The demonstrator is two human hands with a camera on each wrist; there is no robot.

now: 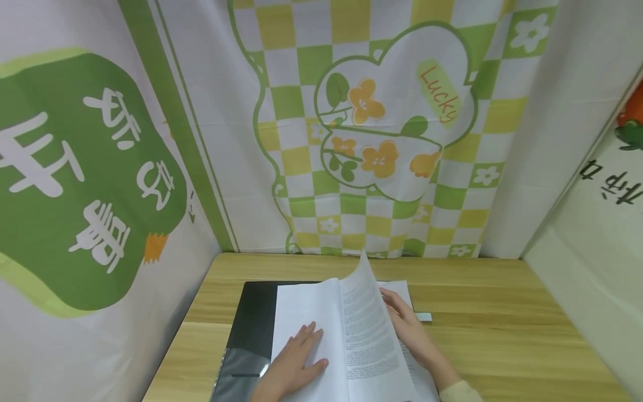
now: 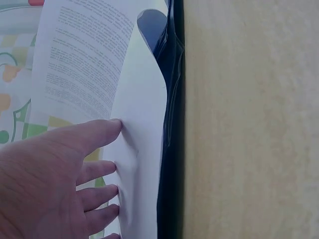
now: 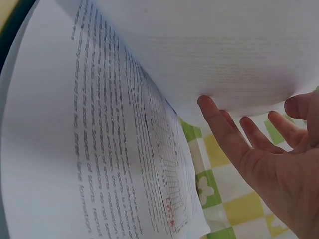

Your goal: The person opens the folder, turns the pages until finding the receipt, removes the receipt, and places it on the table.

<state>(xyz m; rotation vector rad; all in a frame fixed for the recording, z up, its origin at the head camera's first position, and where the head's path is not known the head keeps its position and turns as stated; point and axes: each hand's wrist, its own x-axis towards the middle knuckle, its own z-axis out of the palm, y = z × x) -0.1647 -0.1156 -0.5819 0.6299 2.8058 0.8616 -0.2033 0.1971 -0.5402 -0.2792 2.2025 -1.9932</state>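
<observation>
A printed paper booklet (image 1: 306,304) lies spread over a black folder (image 1: 255,312). On its blank left page my left hand (image 1: 296,363) rests with fingers spread, fingertips against the white paper in the left wrist view. One printed sheet (image 1: 369,329) stands raised from the middle, its top corner curving upward. Behind that sheet is my right hand (image 1: 409,329), partly hidden by it in the head view. The right wrist view shows the right fingers (image 3: 219,122) extended, fingertips at the lifted sheet's edge. More printed text shows on the page beneath (image 3: 124,149).
The folder lies on a wooden table (image 1: 502,335). A small pale tab (image 1: 423,316) sticks out right of the papers. Patterned cloth (image 1: 311,167) hangs behind the table, with a printed cloth (image 1: 100,184) at left and another pale panel (image 1: 593,268) at right.
</observation>
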